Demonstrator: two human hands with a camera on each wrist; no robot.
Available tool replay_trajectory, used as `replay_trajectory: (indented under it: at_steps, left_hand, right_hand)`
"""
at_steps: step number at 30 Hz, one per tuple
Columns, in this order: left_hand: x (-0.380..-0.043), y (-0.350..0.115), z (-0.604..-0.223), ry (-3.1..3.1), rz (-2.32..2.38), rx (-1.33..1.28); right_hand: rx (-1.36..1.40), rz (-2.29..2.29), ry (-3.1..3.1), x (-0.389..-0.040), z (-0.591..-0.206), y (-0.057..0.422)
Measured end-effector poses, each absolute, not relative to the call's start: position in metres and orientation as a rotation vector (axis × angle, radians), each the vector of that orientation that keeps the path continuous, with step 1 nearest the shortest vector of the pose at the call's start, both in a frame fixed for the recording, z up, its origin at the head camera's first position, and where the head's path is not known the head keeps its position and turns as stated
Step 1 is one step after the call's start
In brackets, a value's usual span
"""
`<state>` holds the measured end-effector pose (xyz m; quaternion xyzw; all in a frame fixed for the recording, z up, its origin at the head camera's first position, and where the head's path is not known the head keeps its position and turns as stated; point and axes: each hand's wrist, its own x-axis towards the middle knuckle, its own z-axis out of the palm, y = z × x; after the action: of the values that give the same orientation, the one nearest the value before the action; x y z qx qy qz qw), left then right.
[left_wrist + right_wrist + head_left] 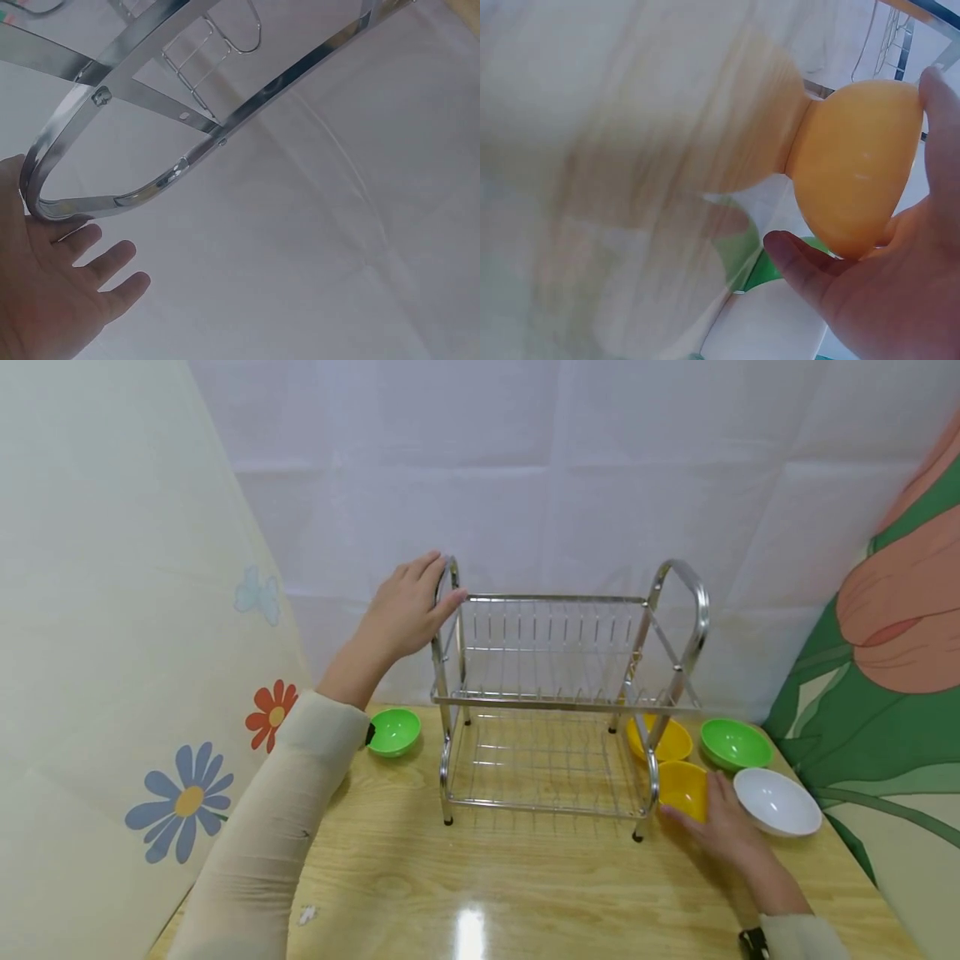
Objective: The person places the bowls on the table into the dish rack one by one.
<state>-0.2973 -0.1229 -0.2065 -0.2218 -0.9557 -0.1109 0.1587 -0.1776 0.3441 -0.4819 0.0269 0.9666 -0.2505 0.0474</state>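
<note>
A two-tier metal dish rack (551, 702) stands on the table. My left hand (408, 602) rests on the top bend of its left side frame. In the left wrist view, that hand's fingers (112, 262) stretch out past the bar. Beside the rack's right front leg, my right hand (723, 822) holds a yellow bowl (682, 787) between thumb and fingers. The bowl (859, 165) stands on the table in the right wrist view, the thumb at its rim. Some of the right fingers are hidden behind it.
Another yellow bowl (667, 741) sits behind the held one, partly hidden by the rack. A green bowl (735, 743) and a white bowl (777, 802) stand at the right. Left of the rack is a second green bowl (393, 732). Printed cloths enclose the table (525, 885).
</note>
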Motion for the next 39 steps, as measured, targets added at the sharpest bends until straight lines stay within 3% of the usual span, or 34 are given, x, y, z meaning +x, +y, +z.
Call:
replay_trajectory:
  at_steps: [16,39]
  left_hand:
    - [-0.304,-0.109,-0.189,-2.876,-0.213,-0.587]
    - [-0.290,-0.096,-0.196,-2.791,-0.360,-0.548]
  right_hand:
    - [0.008,-0.695,2.997,-0.176,-0.479,0.342]
    - [0.056,-0.682,2.996,-0.161,-0.479,0.358]
